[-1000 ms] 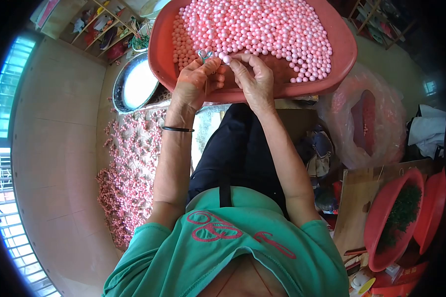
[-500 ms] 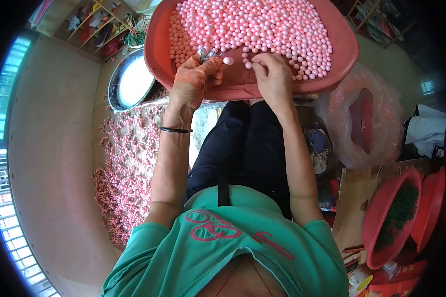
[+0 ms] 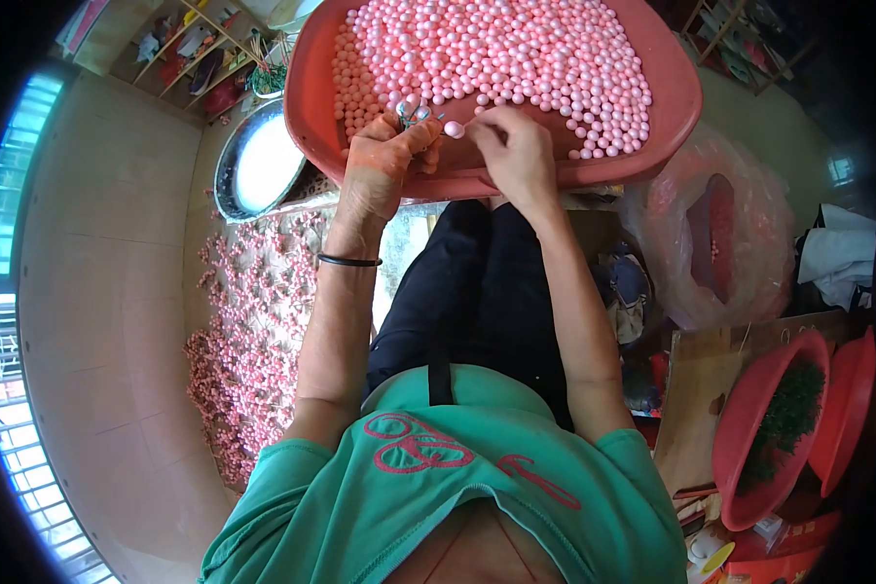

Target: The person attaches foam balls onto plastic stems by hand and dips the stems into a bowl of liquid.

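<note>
My left hand (image 3: 384, 154), its fingertips coated orange, is closed on a small bunch of thin green stems with pink beads (image 3: 411, 110) at their ends. One larger pink bead (image 3: 455, 128) stands out to the right of this bunch. Close to that bead is my right hand (image 3: 521, 156), thumb and fingers pinched together; whatever lies between them is hidden. Both hands are over the near edge of a red plastic basin (image 3: 676, 83), which holds a thick layer of loose pink beads (image 3: 501, 44).
Left of the basin stands a dark-rimmed bowl of white material (image 3: 266, 161). Many pink-beaded stems (image 3: 248, 360) cover the surface below it. To the right are a clear plastic bag (image 3: 749, 229), a red basin (image 3: 730, 453) with green stems and a cardboard sheet (image 3: 696, 389).
My right hand has moved left, away from the loose beads and up to the bead beside my left hand. My left hand has shifted slightly right and down, still holding the stems.
</note>
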### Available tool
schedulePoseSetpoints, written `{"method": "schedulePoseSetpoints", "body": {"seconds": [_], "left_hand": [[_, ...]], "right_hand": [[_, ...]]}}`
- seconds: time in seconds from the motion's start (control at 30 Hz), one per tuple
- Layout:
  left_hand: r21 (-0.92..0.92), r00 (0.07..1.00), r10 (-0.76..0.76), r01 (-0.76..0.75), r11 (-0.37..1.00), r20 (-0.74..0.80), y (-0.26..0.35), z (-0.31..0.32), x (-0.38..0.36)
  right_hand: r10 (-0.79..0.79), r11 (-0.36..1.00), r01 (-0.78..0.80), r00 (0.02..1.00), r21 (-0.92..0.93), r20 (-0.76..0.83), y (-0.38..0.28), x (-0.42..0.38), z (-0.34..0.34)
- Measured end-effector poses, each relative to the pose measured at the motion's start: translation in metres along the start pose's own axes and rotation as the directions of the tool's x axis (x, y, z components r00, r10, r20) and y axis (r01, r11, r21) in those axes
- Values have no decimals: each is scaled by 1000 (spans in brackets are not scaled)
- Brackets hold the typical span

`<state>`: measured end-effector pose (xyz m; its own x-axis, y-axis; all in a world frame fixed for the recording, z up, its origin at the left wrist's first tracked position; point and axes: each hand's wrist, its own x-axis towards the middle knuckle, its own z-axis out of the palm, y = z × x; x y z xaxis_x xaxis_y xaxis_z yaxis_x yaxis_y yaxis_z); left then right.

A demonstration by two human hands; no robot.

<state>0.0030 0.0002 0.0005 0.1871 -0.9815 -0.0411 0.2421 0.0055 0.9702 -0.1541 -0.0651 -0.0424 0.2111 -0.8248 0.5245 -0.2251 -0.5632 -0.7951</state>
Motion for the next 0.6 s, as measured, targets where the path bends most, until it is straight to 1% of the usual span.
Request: {"method": "schedulePoseSetpoints", "body": {"seconds": [0.03,0.07,0.1,0.13,0.23,0.33,0.43,0.5,0.6], "left_hand": [[44,1000,-1,2,999,-29,1,2,-2],[87,998,-2,7,996,-56,4,5,-4],[130,997,-2,12,991,-81,5,7,-5],[144,997,-6,18,989,-83,5,8,-5],[164,996,-9,23,986,-89,4,8,-5],[150,997,1,11,989,-79,2,9,-5],[150,997,10,1,989,-72,2,10,-6],[156,997,18,-7,988,-70,3,11,-7],[221,998,10,5,975,-70,4,10,-8]], "right_hand": [[88,985,-88,996,146,7,-2,1,-2],[175,942,-175,984,286,25,-4,3,-4],[257,872,-255,965,418,53,-5,4,-7],[319,765,-313,943,563,90,-7,2,-6],[292,626,-314,943,714,159,-10,1,-5],[252,666,-339,941,664,228,-13,0,-4],[255,668,-365,931,648,262,-13,0,-4],[236,668,-348,937,658,256,-11,0,-4],[233,663,-366,930,653,284,-10,1,-7]]}}
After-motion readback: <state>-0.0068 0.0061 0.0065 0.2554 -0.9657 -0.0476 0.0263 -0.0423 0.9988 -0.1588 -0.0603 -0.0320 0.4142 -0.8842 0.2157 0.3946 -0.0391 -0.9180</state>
